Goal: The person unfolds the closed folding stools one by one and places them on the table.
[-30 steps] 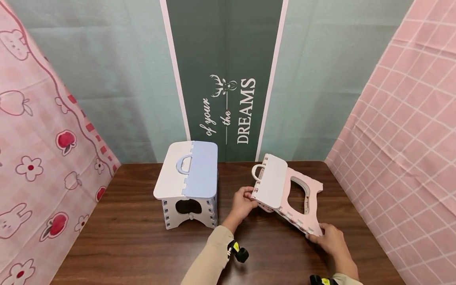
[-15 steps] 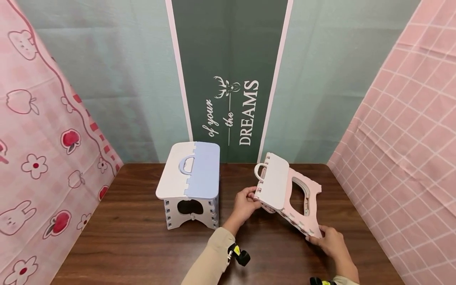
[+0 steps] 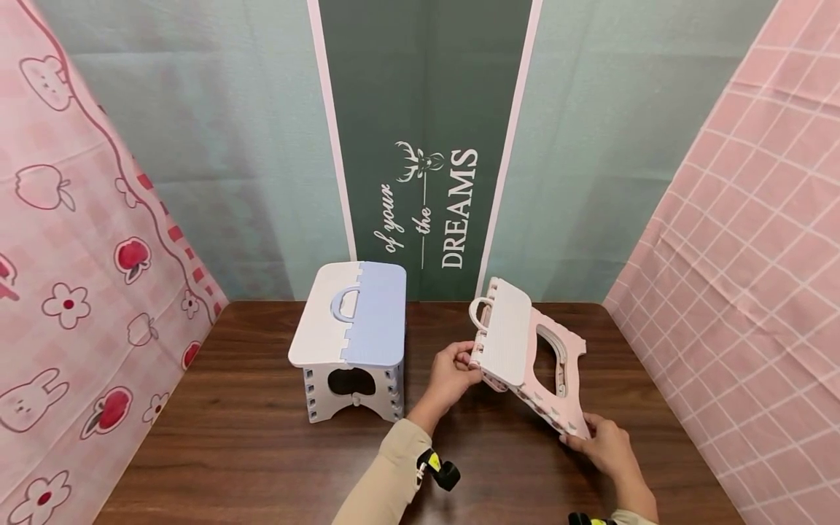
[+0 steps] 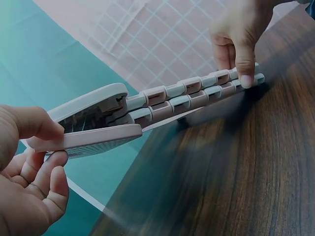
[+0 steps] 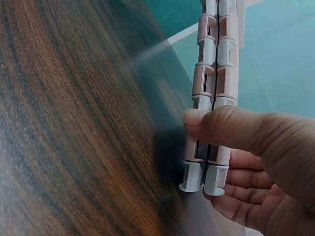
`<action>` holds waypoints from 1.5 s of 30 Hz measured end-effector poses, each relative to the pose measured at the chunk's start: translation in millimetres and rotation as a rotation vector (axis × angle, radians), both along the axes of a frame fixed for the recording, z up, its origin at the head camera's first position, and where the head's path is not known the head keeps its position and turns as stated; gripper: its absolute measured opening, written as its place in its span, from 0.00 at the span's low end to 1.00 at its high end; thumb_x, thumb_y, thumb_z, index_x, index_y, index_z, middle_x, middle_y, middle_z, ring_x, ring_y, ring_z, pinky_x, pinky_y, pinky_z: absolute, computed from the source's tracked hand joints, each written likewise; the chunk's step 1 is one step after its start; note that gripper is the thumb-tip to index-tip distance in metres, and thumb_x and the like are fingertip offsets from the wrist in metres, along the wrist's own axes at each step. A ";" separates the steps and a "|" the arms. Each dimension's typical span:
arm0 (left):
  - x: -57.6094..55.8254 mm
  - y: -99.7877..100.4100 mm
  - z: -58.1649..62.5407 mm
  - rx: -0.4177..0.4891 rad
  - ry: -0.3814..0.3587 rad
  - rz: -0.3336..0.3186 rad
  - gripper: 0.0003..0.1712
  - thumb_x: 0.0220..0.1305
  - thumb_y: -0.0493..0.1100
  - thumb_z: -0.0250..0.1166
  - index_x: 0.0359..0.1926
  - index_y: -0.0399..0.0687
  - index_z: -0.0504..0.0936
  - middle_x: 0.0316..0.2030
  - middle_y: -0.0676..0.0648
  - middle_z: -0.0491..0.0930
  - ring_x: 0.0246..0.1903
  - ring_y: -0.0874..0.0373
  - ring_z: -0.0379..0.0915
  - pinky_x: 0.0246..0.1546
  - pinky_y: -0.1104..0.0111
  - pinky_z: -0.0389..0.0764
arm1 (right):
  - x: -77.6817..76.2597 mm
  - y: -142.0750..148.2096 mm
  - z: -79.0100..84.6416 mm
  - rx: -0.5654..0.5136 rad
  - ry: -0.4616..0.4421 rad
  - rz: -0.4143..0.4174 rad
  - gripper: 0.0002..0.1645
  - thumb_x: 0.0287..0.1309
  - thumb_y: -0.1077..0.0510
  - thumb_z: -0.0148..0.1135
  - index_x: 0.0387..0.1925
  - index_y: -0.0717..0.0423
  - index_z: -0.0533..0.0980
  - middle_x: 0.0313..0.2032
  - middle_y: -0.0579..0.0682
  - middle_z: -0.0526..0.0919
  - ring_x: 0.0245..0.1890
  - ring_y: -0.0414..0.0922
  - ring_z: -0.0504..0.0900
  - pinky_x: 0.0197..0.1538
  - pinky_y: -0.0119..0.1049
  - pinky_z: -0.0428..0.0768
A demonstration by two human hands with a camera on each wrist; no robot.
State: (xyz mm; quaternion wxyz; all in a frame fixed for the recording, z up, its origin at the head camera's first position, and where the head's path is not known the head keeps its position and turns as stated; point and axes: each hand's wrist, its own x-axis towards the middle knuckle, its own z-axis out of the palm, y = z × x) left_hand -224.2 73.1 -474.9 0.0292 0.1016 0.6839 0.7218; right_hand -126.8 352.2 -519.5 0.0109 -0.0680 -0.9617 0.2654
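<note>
A pink and white folding stool [image 3: 502,335] is held in both hands on the right side of the table, tilted, its two leg panels folded close together. The left hand [image 3: 451,375] pinches the edge of one half of its seat; in the left wrist view the seat halves [image 4: 98,137] spread apart in a narrow V. At the leg end, the right hand [image 3: 607,445] grips the folded legs, its thumb across the hinge knuckles [image 5: 209,81] and its fingers behind. The stool's white carry handle [image 3: 479,313] sticks out toward the left.
A white and blue folding stool [image 3: 351,313] stands unfolded on the brown wooden table [image 3: 262,467], left of the hands. A green curtain [image 3: 262,146] hangs behind the table, with pink patterned cloths [image 3: 755,255] at both sides.
The pink and white stool has tilted slightly, its leg end shifting a little left. Both hands keep their hold. The head view has turned slightly; the white and blue stool stands where it was.
</note>
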 end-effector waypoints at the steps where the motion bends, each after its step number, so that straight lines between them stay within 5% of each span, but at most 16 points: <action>1: 0.3 -0.2 0.8 0.000 0.000 -0.001 0.28 0.38 0.23 0.64 0.48 0.34 0.78 0.25 0.52 0.70 0.23 0.64 0.67 0.21 0.75 0.69 | -0.1 -0.2 0.1 0.001 0.001 0.000 0.42 0.39 0.48 0.74 0.48 0.76 0.72 0.35 0.64 0.81 0.38 0.62 0.78 0.41 0.56 0.72; 9: 2.1 -1.1 10.3 0.028 0.019 -0.006 0.27 0.39 0.21 0.64 0.47 0.33 0.78 0.24 0.51 0.69 0.29 0.47 0.70 0.24 0.74 0.69 | -2.4 -2.1 -1.3 -0.003 0.006 0.012 0.42 0.38 0.48 0.74 0.49 0.76 0.72 0.34 0.61 0.82 0.36 0.57 0.79 0.41 0.54 0.73; 17: 22.2 -8.7 47.3 0.088 0.051 -0.067 0.26 0.40 0.18 0.62 0.47 0.22 0.74 0.26 0.39 0.70 0.33 0.33 0.69 0.25 0.76 0.70 | -5.5 -4.1 8.2 0.002 -0.045 0.045 0.43 0.37 0.49 0.75 0.48 0.76 0.72 0.33 0.61 0.82 0.36 0.56 0.78 0.40 0.52 0.74; 25: 27.4 -9.8 51.6 0.095 0.071 -0.069 0.27 0.40 0.19 0.63 0.47 0.24 0.75 0.26 0.38 0.72 0.33 0.34 0.69 0.26 0.77 0.70 | -7.8 -7.3 4.9 -0.001 -0.049 0.057 0.41 0.34 0.48 0.76 0.46 0.73 0.75 0.32 0.58 0.82 0.34 0.54 0.79 0.38 0.49 0.75; 33: 30.1 -9.0 55.1 0.135 0.067 -0.079 0.27 0.39 0.19 0.64 0.47 0.24 0.75 0.26 0.41 0.72 0.31 0.46 0.70 0.29 0.75 0.72 | -9.7 -10.4 2.6 -0.017 -0.050 0.060 0.42 0.35 0.48 0.76 0.48 0.74 0.73 0.32 0.57 0.82 0.34 0.53 0.80 0.37 0.47 0.75; 45: 35.3 -4.6 57.7 0.168 0.085 -0.105 0.28 0.39 0.18 0.66 0.48 0.25 0.75 0.36 0.29 0.71 0.31 0.47 0.75 0.35 0.68 0.79 | -12.5 -11.1 6.5 0.024 -0.037 0.099 0.38 0.33 0.52 0.74 0.45 0.74 0.74 0.35 0.64 0.80 0.36 0.58 0.78 0.40 0.53 0.74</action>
